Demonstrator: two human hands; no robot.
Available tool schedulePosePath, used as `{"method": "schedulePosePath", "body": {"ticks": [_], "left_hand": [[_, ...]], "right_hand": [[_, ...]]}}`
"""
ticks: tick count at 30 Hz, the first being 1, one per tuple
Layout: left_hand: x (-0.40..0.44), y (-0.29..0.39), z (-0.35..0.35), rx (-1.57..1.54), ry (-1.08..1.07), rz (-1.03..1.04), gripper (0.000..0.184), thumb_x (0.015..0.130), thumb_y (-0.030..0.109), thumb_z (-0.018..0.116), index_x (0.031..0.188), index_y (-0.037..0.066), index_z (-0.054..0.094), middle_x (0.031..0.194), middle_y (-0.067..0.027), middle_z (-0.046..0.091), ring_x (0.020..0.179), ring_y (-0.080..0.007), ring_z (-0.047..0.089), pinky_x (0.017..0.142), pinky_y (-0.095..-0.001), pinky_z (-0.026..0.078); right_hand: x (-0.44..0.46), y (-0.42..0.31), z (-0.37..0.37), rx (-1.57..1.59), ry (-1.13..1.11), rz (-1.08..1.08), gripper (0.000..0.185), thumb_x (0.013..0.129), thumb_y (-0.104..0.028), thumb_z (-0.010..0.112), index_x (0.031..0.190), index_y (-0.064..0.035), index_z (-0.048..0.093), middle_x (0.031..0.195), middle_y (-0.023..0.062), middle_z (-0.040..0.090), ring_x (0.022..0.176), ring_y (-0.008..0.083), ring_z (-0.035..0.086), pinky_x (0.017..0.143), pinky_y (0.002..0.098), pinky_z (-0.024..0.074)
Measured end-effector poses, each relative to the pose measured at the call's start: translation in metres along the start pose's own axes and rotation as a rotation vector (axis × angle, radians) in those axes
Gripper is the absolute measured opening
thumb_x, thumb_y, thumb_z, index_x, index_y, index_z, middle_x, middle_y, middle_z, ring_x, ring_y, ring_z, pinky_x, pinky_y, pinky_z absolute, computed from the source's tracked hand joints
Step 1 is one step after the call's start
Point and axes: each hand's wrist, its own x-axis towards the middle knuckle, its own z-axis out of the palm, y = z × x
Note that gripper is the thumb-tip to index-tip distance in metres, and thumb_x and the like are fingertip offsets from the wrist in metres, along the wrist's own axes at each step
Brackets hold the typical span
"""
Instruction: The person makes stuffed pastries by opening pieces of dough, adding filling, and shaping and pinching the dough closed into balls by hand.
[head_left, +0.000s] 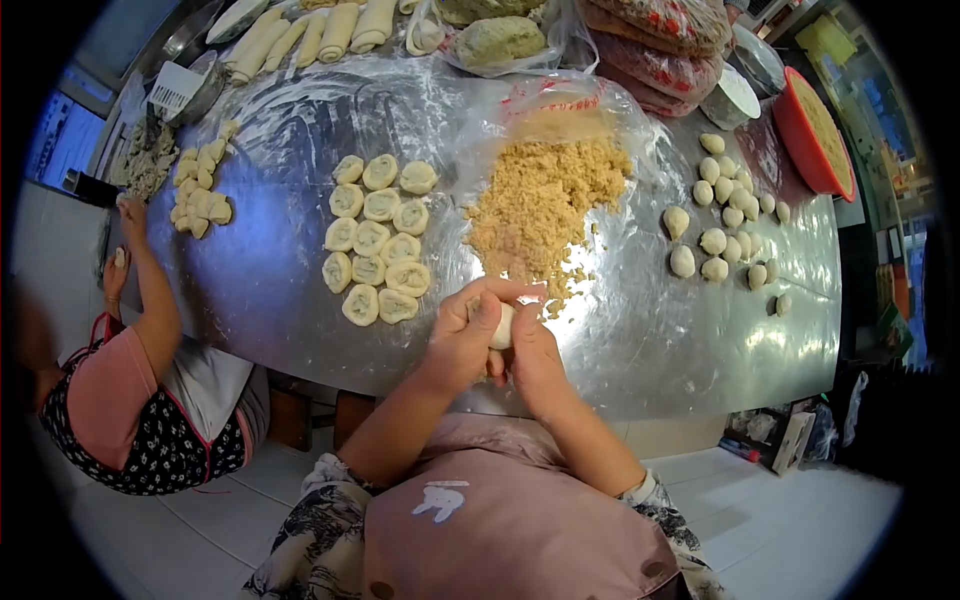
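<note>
The left hand [464,335] and right hand [536,358] meet at the near edge of the metal bench [620,370], both closed around a pale dough ball [503,328]; just beyond them lies a crumbly golden heap [550,205], partly on a clear plastic bag [480,125]; left of the heap sit flattened dough rounds [371,238] in three uneven columns, with greenish centres; farther left are small dough chunks [200,190], near a co-worker [125,370] at the bench's left end; to the right, round dough balls [732,190] lie scattered below a red bowl [812,132]; dough rolls [305,38] line the far left edge.
</note>
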Motion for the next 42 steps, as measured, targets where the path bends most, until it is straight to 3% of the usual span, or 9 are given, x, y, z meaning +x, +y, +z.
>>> {"method": "schedulePosePath", "body": {"ticks": [4, 9, 14, 22, 26, 33, 37, 39, 42], "left_hand": [[0.005, -0.01, -0.008, 0.168, -0.075, 0.093, 0.051, 0.098, 0.046, 0.035, 0.107, 0.0, 0.057, 0.119, -0.0237, 0.057, 0.111, -0.0282, 0.054, 0.095, -0.039, 0.041], [0.006, 0.0, 0.025, -0.277, 0.112, 0.104, 0.05, 0.098, 0.044, 0.038, 0.102, -0.002, 0.058, 0.117, -0.0242, 0.058, 0.101, -0.0234, 0.059, 0.093, -0.0378, 0.043], [0.002, -0.02, -0.004, 0.347, -0.042, 0.135, 0.042, 0.099, 0.035, 0.041, 0.101, -0.001, 0.061, 0.104, -0.0161, 0.063, 0.067, -0.0134, 0.055, 0.063, -0.0248, 0.042], [-0.028, -0.004, -0.06, 1.144, 0.562, 0.54, 0.051, 0.091, 0.024, 0.053, 0.131, -0.004, 0.038, 0.13, -0.0201, 0.043, 0.122, -0.0326, 0.04, 0.105, -0.0417, 0.028], [-0.048, -0.011, -0.119, 1.552, 0.937, 0.298, 0.054, 0.086, 0.025, 0.061, 0.13, -0.002, 0.041, 0.128, -0.0224, 0.043, 0.116, -0.0383, 0.041, 0.1, -0.0465, 0.031], [-0.036, -0.006, -0.117, 1.599, 0.831, 0.337, 0.032, 0.086, 0.027, 0.063, 0.099, -0.002, 0.054, 0.099, -0.018, 0.054, 0.096, -0.0354, 0.049, 0.086, -0.0438, 0.037], [-0.037, -0.002, -0.115, 1.266, 0.811, 0.317, 0.029, 0.082, 0.017, 0.069, 0.092, 0.0, 0.048, 0.085, -0.0082, 0.051, 0.076, -0.0154, 0.048, 0.066, -0.0296, 0.041], [-0.041, -0.004, -0.119, 1.072, 0.841, 0.234, 0.03, 0.082, 0.012, 0.069, 0.099, 0.0, 0.048, 0.088, -0.0074, 0.054, 0.077, -0.0149, 0.052, 0.068, -0.0274, 0.043], [-0.044, -0.004, -0.105, 0.644, 0.748, 0.264, 0.038, 0.082, 0.006, 0.067, 0.113, -0.001, 0.047, 0.092, -0.0062, 0.056, 0.081, -0.011, 0.053, 0.071, -0.0233, 0.044]], "right_hand": [[0.007, 0.015, 0.013, -0.311, 0.255, -0.437, 0.054, 0.097, -0.054, 0.028, 0.111, -0.006, 0.049, 0.064, 0.0006, 0.05, 0.049, 0.0087, 0.043, 0.046, 0.0212, 0.033], [0.001, 0.008, -0.002, 0.081, 0.075, -0.029, 0.063, 0.094, -0.061, 0.022, 0.109, -0.0067, 0.05, 0.063, 0.0019, 0.052, 0.051, 0.0084, 0.047, 0.045, 0.0215, 0.0355], [0.0, 0.012, 0.001, 0.004, 0.067, -0.037, 0.05, 0.098, -0.05, 0.031, 0.104, -0.0055, 0.054, 0.067, 0.0012, 0.053, 0.058, 0.0084, 0.05, 0.051, 0.0232, 0.0415], [-0.007, 0.009, -0.112, 0.347, 0.513, -0.068, 0.05, 0.098, -0.048, 0.033, 0.079, -0.0081, 0.056, 0.057, 0.0014, 0.05, 0.05, 0.0099, 0.045, 0.048, 0.0241, 0.0373], [-0.016, -0.027, -0.213, 0.578, 0.629, -0.593, 0.057, 0.096, -0.052, 0.035, 0.121, -0.0018, 0.046, 0.109, 0.0101, 0.06, 0.072, 0.015, 0.058, 0.061, 0.0257, 0.0465], [0.016, -0.02, -0.183, 0.022, 0.689, -0.286, 0.053, 0.094, -0.032, 0.052, 0.134, -0.0013, 0.039, 0.139, 0.0112, 0.042, 0.083, 0.0164, 0.059, 0.07, 0.0287, 0.0493], [0.022, -0.005, -0.112, -0.809, 0.366, -0.15, 0.066, 0.076, -0.028, 0.074, 0.128, -0.0008, 0.044, 0.129, 0.0169, 0.047, 0.092, 0.0259, 0.06, 0.081, 0.0341, 0.0499], [0.031, 0.014, -0.096, -1.207, 0.44, -0.544, 0.071, 0.07, -0.03, 0.077, 0.127, -0.0021, 0.045, 0.124, 0.0202, 0.048, 0.098, 0.0333, 0.056, 0.085, 0.0368, 0.0481], [0.041, 0.022, -0.075, -1.127, 0.369, -0.397, 0.052, 0.075, -0.024, 0.073, 0.115, -0.0011, 0.051, 0.105, 0.0201, 0.053, 0.093, 0.0369, 0.054, 0.079, 0.0411, 0.0474]]}}
